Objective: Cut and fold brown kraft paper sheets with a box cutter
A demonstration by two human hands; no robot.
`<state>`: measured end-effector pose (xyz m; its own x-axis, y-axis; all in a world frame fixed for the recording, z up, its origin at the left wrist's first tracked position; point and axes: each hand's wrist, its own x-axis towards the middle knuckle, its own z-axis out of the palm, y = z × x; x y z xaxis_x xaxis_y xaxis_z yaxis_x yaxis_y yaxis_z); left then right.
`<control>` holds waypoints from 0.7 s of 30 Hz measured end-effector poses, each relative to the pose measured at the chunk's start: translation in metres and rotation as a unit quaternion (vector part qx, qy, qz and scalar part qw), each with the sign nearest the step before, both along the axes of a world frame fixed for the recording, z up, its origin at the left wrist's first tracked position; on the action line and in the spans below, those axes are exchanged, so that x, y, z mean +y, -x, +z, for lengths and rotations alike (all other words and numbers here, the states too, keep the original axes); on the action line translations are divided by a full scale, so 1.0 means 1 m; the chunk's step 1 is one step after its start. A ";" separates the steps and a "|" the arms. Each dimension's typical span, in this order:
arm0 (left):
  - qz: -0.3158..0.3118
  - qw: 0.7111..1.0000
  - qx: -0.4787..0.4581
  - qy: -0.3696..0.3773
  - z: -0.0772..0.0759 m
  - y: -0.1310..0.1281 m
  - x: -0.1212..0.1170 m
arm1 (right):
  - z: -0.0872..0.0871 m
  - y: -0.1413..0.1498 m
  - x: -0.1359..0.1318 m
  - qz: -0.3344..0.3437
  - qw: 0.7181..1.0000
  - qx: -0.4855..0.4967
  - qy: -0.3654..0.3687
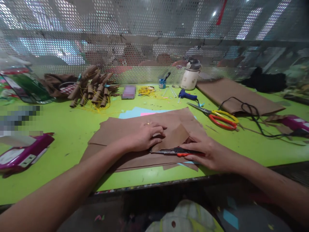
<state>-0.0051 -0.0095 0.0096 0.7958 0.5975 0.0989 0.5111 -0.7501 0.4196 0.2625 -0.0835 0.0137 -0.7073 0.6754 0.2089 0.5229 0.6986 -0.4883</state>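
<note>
My right hand [210, 149] is wrapped around a red and black utility knife [182, 152], whose long blade points left and lies flat across brown paper sheets [127, 129]. My left hand [147, 135] rests on the sheets with its fingers slightly bent and apart, pressing on the paper close to the blade's tip. A corner of brown paper [175, 137] folds up between the two hands, just above the blade. Light blue paper [130, 112] peeks out behind the stack.
Yellow and red-handled scissors [220, 118] lie right of the stack, near a blue glue gun [187, 95] with a black cord. Further back are rolled brown paper tubes [98, 88], a white bottle [190, 75] and folded brown paper [231, 93]. A purple device [26, 154] sits left.
</note>
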 end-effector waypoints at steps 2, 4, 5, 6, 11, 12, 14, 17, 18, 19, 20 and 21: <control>0.000 1.000 -0.002 0.002 0.000 0.000 0.000 | 0.000 -0.002 -0.003 -0.005 1.000 0.004 0.002; 0.000 1.000 -0.002 0.004 0.000 0.000 0.000 | 0.001 -0.002 -0.004 -0.005 1.000 0.007 0.002; -0.001 1.000 -0.003 0.004 0.000 0.000 0.000 | 0.001 -0.002 -0.004 -0.005 1.000 0.006 0.001; -0.003 1.000 -0.003 0.003 0.000 0.000 0.000 | 0.001 -0.001 -0.004 -0.006 1.000 0.006 -0.001; -0.007 1.000 -0.002 0.001 -0.002 0.000 0.002 | 0.001 0.002 -0.001 -0.005 1.000 -0.002 -0.002; -0.006 1.000 -0.001 0.001 -0.002 0.000 0.002 | 0.001 0.001 -0.002 -0.004 1.000 -0.003 0.000; -0.006 1.000 -0.002 0.002 -0.003 0.001 0.003 | 0.002 0.001 -0.006 -0.003 1.000 -0.013 0.014; -0.008 1.000 -0.005 0.001 -0.004 0.002 0.003 | 0.007 0.000 -0.016 0.010 0.998 -0.036 0.050; -0.008 1.000 -0.005 0.002 -0.003 0.002 0.003 | 0.009 0.000 -0.020 0.013 0.997 -0.037 0.059; -0.008 1.000 -0.004 0.005 -0.003 0.003 0.003 | 0.011 -0.002 -0.024 0.013 0.998 -0.031 0.062; -0.008 1.000 -0.004 0.008 -0.003 0.003 0.003 | 0.013 -0.004 -0.027 0.010 0.998 -0.023 0.063; -0.008 1.000 -0.004 0.013 -0.003 0.004 0.002 | 0.015 -0.008 -0.029 0.002 0.998 -0.013 0.060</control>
